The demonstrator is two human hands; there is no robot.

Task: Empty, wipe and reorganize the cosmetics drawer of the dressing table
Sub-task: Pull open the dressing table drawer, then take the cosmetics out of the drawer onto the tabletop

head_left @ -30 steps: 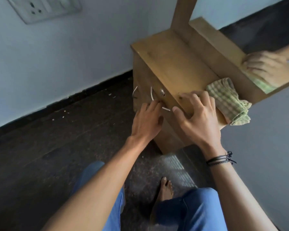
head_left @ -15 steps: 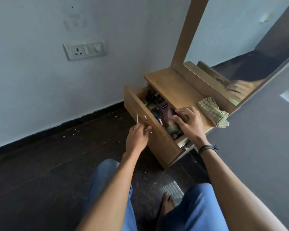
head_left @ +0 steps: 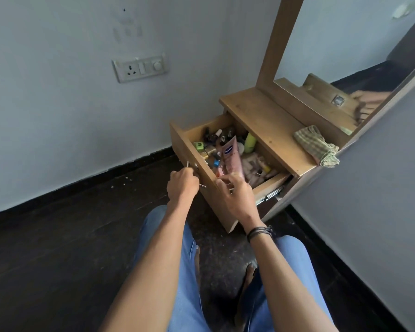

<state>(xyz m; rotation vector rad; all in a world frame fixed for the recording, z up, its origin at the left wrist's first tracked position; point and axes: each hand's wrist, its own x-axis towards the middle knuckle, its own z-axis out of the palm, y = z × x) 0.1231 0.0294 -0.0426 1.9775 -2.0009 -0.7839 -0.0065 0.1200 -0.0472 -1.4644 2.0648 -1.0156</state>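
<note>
The wooden drawer (head_left: 189,159) of the low dressing table (head_left: 268,121) stands pulled out, crowded with several cosmetics, among them a yellow-green bottle (head_left: 249,143) and a small green pot (head_left: 198,145). My left hand (head_left: 181,185) grips the metal drawer handle (head_left: 187,164) on the front panel. My right hand (head_left: 235,190) holds a pink tube (head_left: 231,157) by its lower end, lifted upright above the drawer's contents. A checked green cloth (head_left: 318,146) lies folded on the table top at the right.
A mirror (head_left: 345,56) in a wooden frame rises behind the table top. A wall socket plate (head_left: 140,67) sits on the left wall. Dark floor (head_left: 70,236) spreads left of the drawer. My knees in blue jeans (head_left: 185,271) are close below the drawer front.
The drawer went from closed to pulled wide out by my left hand. My right hand moved off the table edge into the drawer and lifted the pink tube.
</note>
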